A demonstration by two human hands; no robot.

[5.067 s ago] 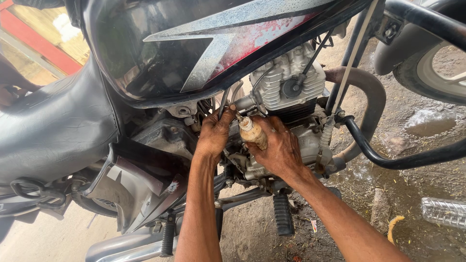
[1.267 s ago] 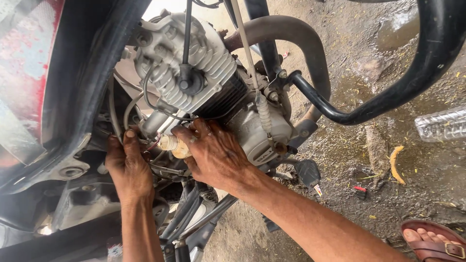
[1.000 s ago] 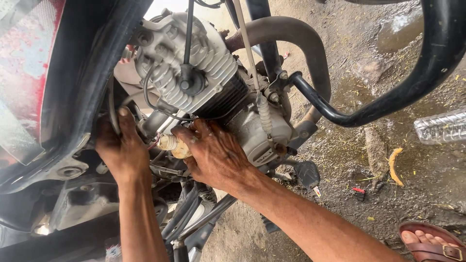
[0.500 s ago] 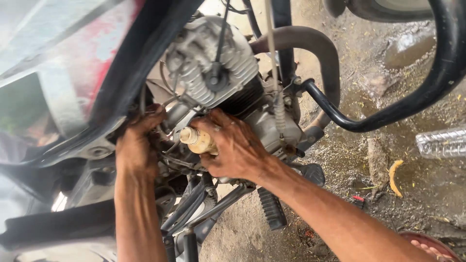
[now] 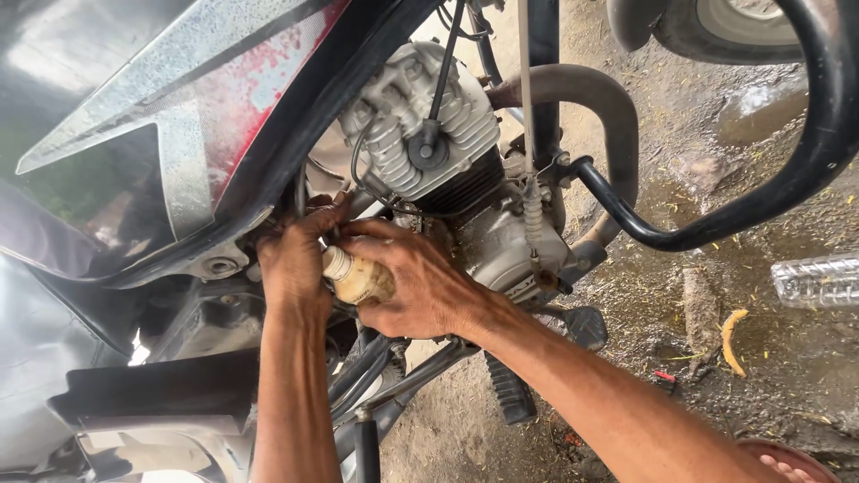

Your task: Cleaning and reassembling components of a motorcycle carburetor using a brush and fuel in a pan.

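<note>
Right hand (image 5: 420, 291) clamps the small bottle (image 5: 356, 277) nozzle-up under the engine (image 5: 429, 143); left hand (image 5: 291, 259) pinches its tip (steadying, probably).

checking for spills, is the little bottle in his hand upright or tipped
Tipped. The small tan bottle lies nearly on its side in the right hand, its pale neck pointing left toward the left hand.

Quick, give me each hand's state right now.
Left hand: fingers curled in beside the engine; what its grip holds cannot be told.
Right hand: closed around a small tan bottle.
</note>
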